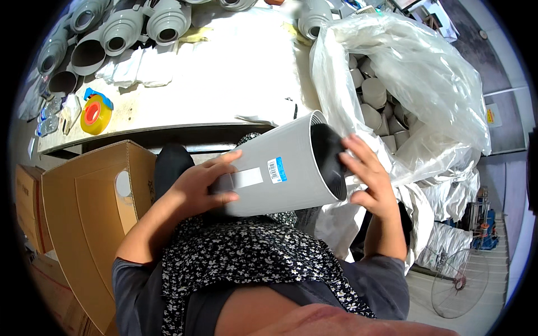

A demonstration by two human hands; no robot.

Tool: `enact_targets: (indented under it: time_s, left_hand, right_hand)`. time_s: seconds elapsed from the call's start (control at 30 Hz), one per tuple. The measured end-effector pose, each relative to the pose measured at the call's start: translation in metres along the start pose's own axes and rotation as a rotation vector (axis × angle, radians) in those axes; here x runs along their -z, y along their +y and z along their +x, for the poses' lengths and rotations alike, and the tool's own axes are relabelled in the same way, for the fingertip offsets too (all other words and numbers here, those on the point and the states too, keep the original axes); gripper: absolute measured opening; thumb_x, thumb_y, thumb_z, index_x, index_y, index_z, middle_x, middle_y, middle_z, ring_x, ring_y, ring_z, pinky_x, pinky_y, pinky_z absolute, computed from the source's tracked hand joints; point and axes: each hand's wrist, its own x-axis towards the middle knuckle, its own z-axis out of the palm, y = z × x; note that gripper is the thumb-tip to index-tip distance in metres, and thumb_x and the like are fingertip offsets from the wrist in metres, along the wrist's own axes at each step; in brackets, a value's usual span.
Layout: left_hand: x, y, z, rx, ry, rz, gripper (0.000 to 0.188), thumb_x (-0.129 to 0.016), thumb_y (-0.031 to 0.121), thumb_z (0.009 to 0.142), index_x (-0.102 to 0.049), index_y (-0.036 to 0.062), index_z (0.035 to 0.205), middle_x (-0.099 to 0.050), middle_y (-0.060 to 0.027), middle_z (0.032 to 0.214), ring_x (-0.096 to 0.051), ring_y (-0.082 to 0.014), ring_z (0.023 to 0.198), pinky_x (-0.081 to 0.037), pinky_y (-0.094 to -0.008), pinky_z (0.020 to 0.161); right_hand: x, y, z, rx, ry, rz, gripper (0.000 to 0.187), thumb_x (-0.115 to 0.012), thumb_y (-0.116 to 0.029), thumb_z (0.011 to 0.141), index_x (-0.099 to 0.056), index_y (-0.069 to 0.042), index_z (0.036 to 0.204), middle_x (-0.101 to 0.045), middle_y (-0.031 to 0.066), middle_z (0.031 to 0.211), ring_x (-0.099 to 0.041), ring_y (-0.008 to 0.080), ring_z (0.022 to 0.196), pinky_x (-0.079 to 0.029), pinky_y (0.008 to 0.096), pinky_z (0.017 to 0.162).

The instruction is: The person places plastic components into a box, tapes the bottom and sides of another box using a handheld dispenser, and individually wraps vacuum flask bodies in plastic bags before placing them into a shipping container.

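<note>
Across my lap lies a wide grey plastic pipe piece (297, 182), its broad mouth turned to the right. A small blue and white barcode label (277, 170) and a blank white strip (247, 177) are on its side. My left hand (204, 182) grips the narrower left end, thumb below and fingers above. At the mouth, my right hand (370, 176) has its fingers stretched out and apart, touching or close to the rim. Dark black shows inside the mouth (328, 154); I cannot tell whether it is a lining or a separate part.
Grey pipe fittings (120, 33) line the back left of the white table (235, 84). A yellow tape roll (96, 115) sits near its left edge. At left stands a cardboard box (87, 218); at right, a large clear plastic bag (426, 84) with grey caps (374, 92). A fan (460, 283) is lower right.
</note>
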Motion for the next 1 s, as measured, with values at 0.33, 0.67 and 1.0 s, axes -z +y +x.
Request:
enact_targets:
  time_s: [0.33, 0.67, 1.0]
  left_hand:
    - [0.007, -0.001, -0.005, 0.032, 0.032, 0.042, 0.045, -0.067, 0.033, 0.076, -0.051, 0.0031, 0.105, -0.043, -0.0124, 0.132, -0.047, -0.0309, 0.115, -0.044, -0.0349, 0.089]
    - [0.008, -0.001, -0.008, -0.033, 0.07, -0.014, 0.043, -0.07, 0.025, 0.074, -0.049, 0.0051, 0.105, -0.045, -0.0143, 0.13, -0.047, -0.0334, 0.116, -0.042, -0.037, 0.091]
    - [0.006, 0.005, -0.001, 0.088, -0.003, 0.001, 0.051, -0.066, 0.032, 0.077, -0.049, 0.0062, 0.118, -0.046, -0.0128, 0.129, -0.051, -0.0318, 0.11, -0.044, -0.0357, 0.088]
  right_hand:
    - [-0.029, 0.012, 0.075, 0.243, -0.138, -0.092, 0.045, -0.069, -0.02, 0.07, -0.054, -0.005, 0.109, -0.052, 0.0138, 0.109, -0.05, 0.0331, 0.103, -0.042, 0.0395, 0.087]
    - [-0.043, 0.041, 0.07, 0.195, 0.016, 0.429, 0.04, -0.067, -0.018, 0.075, -0.053, -0.002, 0.11, -0.049, 0.0163, 0.121, -0.048, 0.0344, 0.11, -0.039, 0.04, 0.091]
    - [-0.038, 0.038, 0.078, 0.3, 0.158, -0.205, 0.032, -0.069, -0.008, 0.058, -0.059, -0.005, 0.089, -0.054, 0.0104, 0.088, -0.055, 0.0308, 0.087, -0.047, 0.0371, 0.073]
